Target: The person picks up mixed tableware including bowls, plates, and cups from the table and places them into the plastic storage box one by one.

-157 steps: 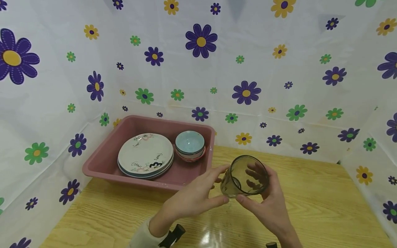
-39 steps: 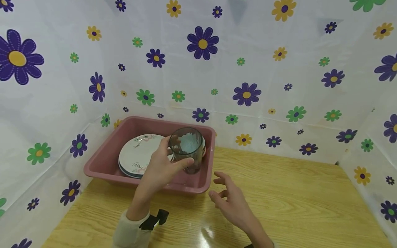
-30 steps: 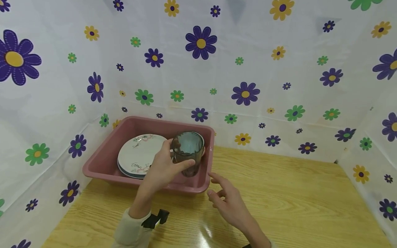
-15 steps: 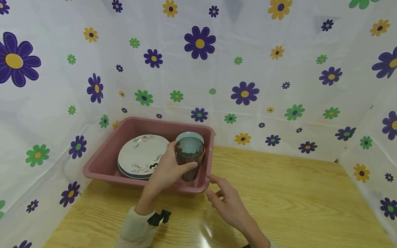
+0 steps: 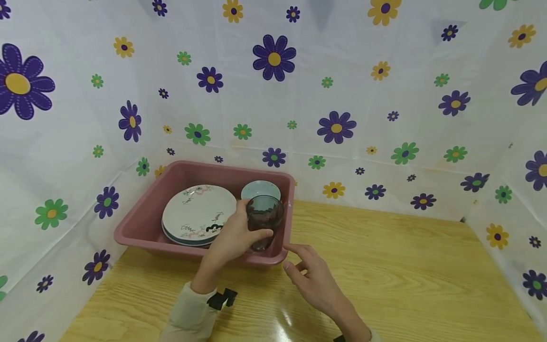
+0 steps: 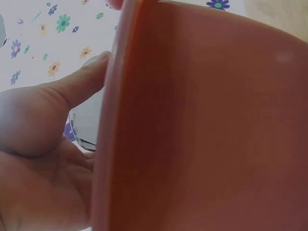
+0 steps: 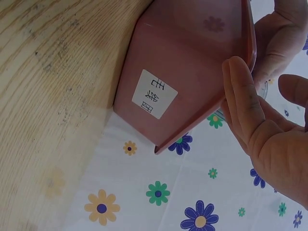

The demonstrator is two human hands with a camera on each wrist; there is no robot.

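Glass [image 5: 264, 221] stands upright, mouth up, gripped inside pink tub [image 5: 141, 223].

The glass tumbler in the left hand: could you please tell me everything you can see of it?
The glass tumbler is a smoky, see-through drinking glass with straight sides and no handle, and it looks empty. It stands upright, mouth up, in the near right corner of the pink plastic tub, in front of the pale blue bowl and right of the stacked plates. The left hand keeps its grip round the side. Whether its base rests on the tub floor is hidden.
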